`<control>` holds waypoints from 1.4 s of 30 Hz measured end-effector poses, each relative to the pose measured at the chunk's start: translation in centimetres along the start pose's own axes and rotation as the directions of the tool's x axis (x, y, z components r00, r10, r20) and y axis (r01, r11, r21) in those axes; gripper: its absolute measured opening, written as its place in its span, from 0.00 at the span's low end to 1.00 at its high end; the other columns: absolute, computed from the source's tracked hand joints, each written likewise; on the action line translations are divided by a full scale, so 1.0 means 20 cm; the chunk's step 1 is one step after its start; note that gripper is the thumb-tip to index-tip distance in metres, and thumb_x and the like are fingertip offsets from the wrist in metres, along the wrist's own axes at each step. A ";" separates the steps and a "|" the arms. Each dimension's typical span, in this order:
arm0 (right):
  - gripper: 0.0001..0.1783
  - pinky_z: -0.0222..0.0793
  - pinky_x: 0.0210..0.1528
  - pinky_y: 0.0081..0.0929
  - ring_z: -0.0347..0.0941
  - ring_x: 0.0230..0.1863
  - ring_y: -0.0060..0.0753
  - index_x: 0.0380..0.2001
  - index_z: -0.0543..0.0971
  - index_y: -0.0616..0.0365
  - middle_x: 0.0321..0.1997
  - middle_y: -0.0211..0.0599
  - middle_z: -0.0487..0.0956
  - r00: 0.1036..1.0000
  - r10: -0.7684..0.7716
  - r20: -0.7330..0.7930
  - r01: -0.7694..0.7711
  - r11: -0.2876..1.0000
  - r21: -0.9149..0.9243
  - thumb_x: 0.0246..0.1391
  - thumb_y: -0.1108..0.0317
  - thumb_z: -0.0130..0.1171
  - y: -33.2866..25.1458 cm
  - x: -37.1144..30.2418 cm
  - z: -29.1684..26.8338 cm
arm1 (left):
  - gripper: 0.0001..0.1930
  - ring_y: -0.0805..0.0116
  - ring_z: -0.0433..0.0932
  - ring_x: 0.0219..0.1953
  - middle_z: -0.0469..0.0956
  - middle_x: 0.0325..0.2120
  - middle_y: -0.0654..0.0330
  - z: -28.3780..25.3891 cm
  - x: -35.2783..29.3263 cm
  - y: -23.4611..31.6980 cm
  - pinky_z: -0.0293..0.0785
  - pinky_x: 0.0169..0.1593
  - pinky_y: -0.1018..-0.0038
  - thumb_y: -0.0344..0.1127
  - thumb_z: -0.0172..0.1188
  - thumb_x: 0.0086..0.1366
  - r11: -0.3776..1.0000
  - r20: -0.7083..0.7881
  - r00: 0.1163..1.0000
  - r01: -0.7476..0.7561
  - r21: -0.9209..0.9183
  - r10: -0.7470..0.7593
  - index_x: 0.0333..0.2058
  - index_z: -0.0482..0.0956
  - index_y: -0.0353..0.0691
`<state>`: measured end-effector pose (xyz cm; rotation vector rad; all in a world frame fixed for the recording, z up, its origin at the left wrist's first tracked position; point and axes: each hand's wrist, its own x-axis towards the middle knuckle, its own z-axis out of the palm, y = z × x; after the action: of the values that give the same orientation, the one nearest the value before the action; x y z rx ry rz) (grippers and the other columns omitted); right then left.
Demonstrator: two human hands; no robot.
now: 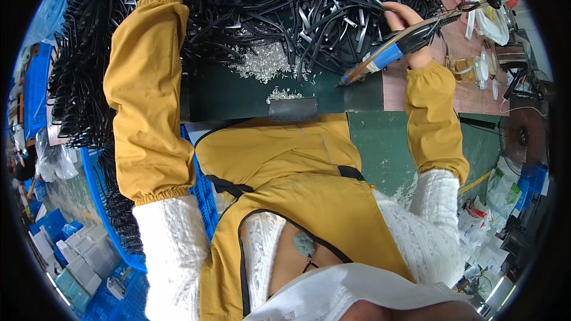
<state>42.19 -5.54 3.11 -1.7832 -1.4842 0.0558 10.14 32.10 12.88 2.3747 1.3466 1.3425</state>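
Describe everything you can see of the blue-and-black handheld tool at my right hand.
The handheld tool is long and slim: black, plastic-looking body, blue section, brownish strip along its side, narrow tip. It slants across your right hand, tip pointing down and left over the dark green work surface; whether they touch is unclear.

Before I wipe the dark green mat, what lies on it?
Small silvery pieces, black straps and, at its edge, a dark tray. The straps hide whatever lies beneath them.

— What lies underfoot?
— A green floor [380,147], scuffed, with a yellow line [476,182] at right.
— And the furniture?
— A pinkish tabletop [397,92]; near its right end, a round fan [522,137].
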 end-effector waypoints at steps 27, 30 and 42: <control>0.09 0.48 0.19 0.16 0.56 0.20 0.14 0.35 0.74 0.57 0.24 0.22 0.66 0.692 0.716 -0.093 -0.115 0.236 0.965 0.71 0.65 0.52 -0.31 -0.43 0.17 | 0.14 0.41 0.85 0.39 0.85 0.33 0.42 0.11 -1.00 0.60 0.81 0.45 0.53 0.40 0.63 0.65 0.955 0.718 0.632 -0.243 -0.173 0.291 0.32 0.85 0.33; 0.10 0.47 0.19 0.16 0.57 0.20 0.12 0.40 0.76 0.61 0.24 0.21 0.65 0.726 0.675 -0.129 -0.080 0.269 0.960 0.71 0.65 0.51 -0.54 -0.56 0.19 | 0.07 0.45 0.86 0.37 0.86 0.32 0.46 0.18 -0.95 0.67 0.83 0.43 0.55 0.31 0.63 0.56 0.935 0.768 0.550 -0.307 -0.178 0.327 0.31 0.87 0.36; 0.09 0.70 0.36 0.17 0.73 0.33 0.17 0.48 0.81 0.63 0.35 0.29 0.80 0.961 0.112 0.253 -0.262 0.665 0.699 0.67 0.72 0.60 -0.95 -0.54 0.60 | 0.08 0.80 0.72 0.26 0.78 0.24 0.65 -0.59 -1.44 0.39 0.69 0.31 0.78 0.29 0.64 0.68 0.372 0.939 0.329 0.863 -0.342 0.102 0.40 0.83 0.30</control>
<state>17.50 -8.40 1.46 -1.2598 -1.1401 0.8405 0.13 2.58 5.13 1.2720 0.6103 0.2107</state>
